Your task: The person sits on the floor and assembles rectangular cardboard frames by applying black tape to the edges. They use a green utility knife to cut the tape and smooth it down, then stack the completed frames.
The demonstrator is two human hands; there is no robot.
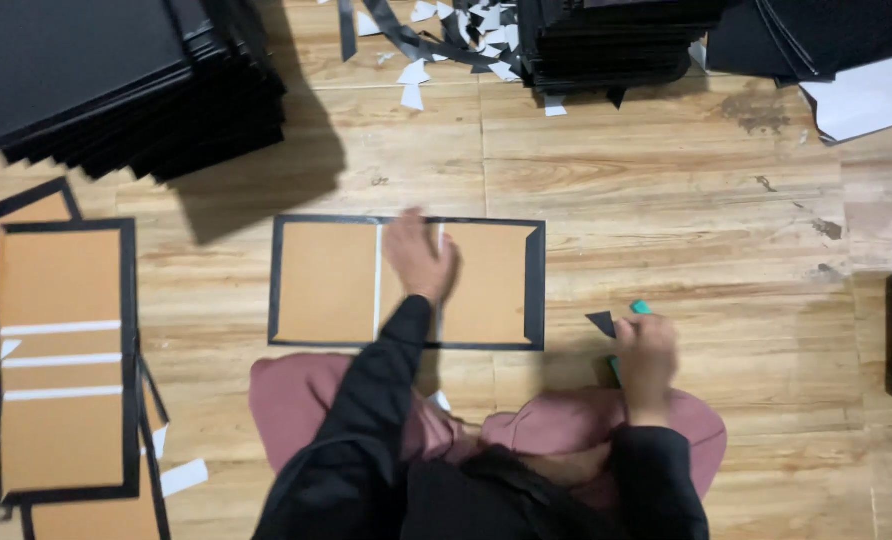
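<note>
Head view: the brown board panel (486,285), framed in black with pale strips across its middle, lies flat on the wooden floor (666,190) at twelve o'clock from the person's knees, long axis running nine to three; the left hand (418,256) rests on its middle, palm down, fingers loosely spread, gripping nothing; the right hand (646,355) sits off the panel's corner toward four o'clock, closed round a teal-handled tool (639,309), a small black offcut (602,322) touching its knuckles; the left hand is nearer. Black sheet stacks (116,90) stand at ten and one o'clock; finished panels (61,360) at nine; nothing lies between hands and panel.
</note>
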